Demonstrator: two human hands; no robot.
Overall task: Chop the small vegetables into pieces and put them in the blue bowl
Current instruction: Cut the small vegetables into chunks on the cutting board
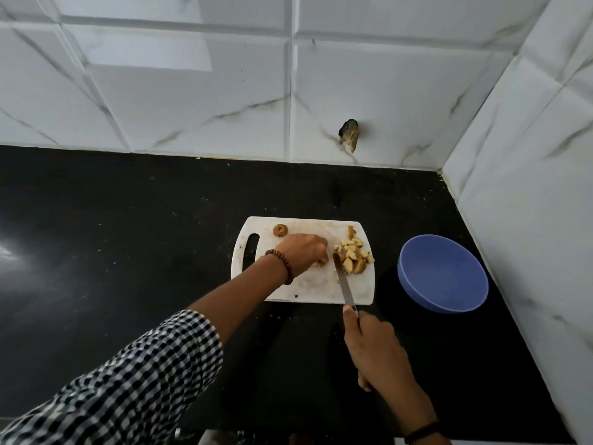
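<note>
Small vegetable (321, 262) sits on the cutting board (305, 285) under the left fingertips, mostly hidden; only a brownish edge shows. Left hand (303, 252) is palm down, fingers curled over the vegetable and pinning it to the board, forearm reaching in from the near left. Right hand (375, 345) is wrapped round the handle of the knife (345, 284), and the handle is hidden inside the fist. The index finger appears to lie along the top toward the blade. The blade runs away from the right hand, and its tip comes down just right of the left fingertips, between them and the cut pieces (353, 256). That pile lies on the far side of the blade from the left hand, and whether it touches the blade I cannot tell. One whole vegetable (280, 230) lies just beyond the left wrist, apart from it. Blue bowl (414, 285) stands on the bench (128, 236), beyond and right of the right hand, off the board, with nothing in it. Handling, as judged: light, firm, roundish, brown skin over pale flesh — likely to roll under the edge, with cut faces probably damp and slick. Best taken low on its sides with curled fingertips, any flat face down. The pieces are small and loose — a cupped hand or the flat of the blade should move them.
</note>
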